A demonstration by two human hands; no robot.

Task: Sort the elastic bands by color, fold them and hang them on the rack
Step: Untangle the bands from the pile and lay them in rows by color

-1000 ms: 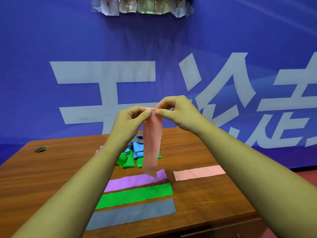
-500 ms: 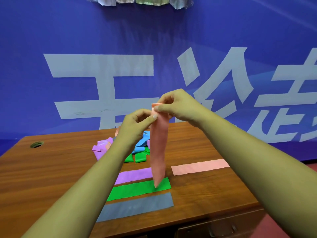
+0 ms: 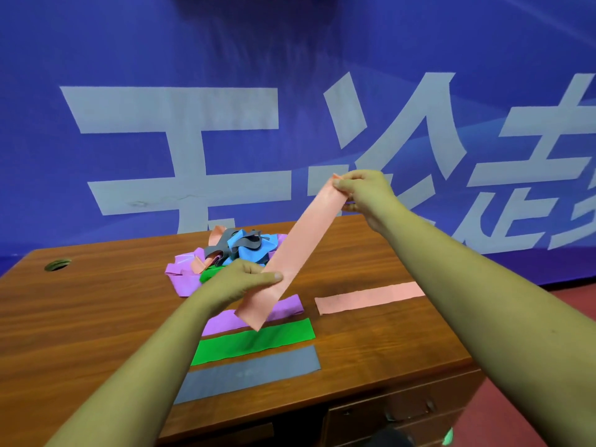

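- Right now my right hand [image 3: 364, 191] pinches the top end of a pink band [image 3: 300, 250], thumb and fingers closed tight on its corner, up in front of the blue banner [image 3: 290, 59].
- My left hand [image 3: 238, 280] grips the same band lower down, a little above its bottom end. The thumb presses on the front face and the other fingers curl behind it.
- Between my hands the band runs straight and slanted, from upper right down to lower left, raised above the table [image 3: 96, 317].
- Its loose bottom corner hangs over the flat bands below; I cannot tell whether it touches them.
- Three bands lie flat and side by side near the table's front edge: a purple band [image 3: 222, 321] farthest from me, then a green band [image 3: 258, 340], then a grey band [image 3: 251, 371] nearest.
- A second pink band [image 3: 367, 298] lies flat to the right of the purple one, a small gap between them.
- Behind my left hand, a pile of tangled bands [image 3: 238, 250] sits mid-table, with blue, grey, purple, pink and green mixed together.
- A round hole [image 3: 58, 264] shows near the table's far left corner.
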